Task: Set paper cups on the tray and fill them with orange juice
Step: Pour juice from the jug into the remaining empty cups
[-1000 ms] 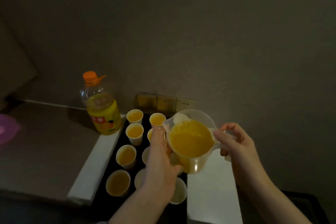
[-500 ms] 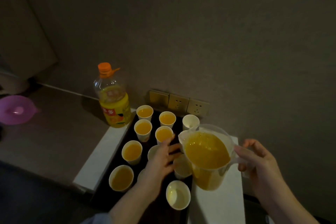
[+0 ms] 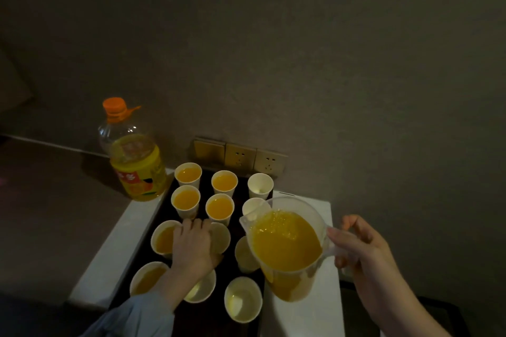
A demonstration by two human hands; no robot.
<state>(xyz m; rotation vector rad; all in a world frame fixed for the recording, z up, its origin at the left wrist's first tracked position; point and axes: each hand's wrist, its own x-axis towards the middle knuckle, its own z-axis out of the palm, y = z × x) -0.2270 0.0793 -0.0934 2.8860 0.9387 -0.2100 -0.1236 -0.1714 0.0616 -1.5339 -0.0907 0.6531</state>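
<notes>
A: Two hands in play here. The right hand has its fingers curled round the handle of a clear jug, which sits near full of orange juice and is held just above the white surface, spout pointing toward the cups.

B: And the left hand?

A: Down on the tray, palm low, fingers bent over the rim of a cup in the middle column. It looks to be gripping that cup, knuckles just touching the filled cup to its left.

B: How do the cups stand?

A: Three columns, four rows, on a dark tray. The left column is all juice: the far cup, the next, the one by the hand, and the near one, partly behind a pale blue sleeve. In the middle column the two far cups are filled; the nearest one looks unfilled.

B: The right column?

A: Unfilled where I can see in: the far cup and the near one. The two between, and, are partly hidden by the jug.

B: Anything beyond?

A: A juice bottle with an orange cap stands left of the tray, roughly two thirds full. Wall sockets sit just behind the far row.
</notes>
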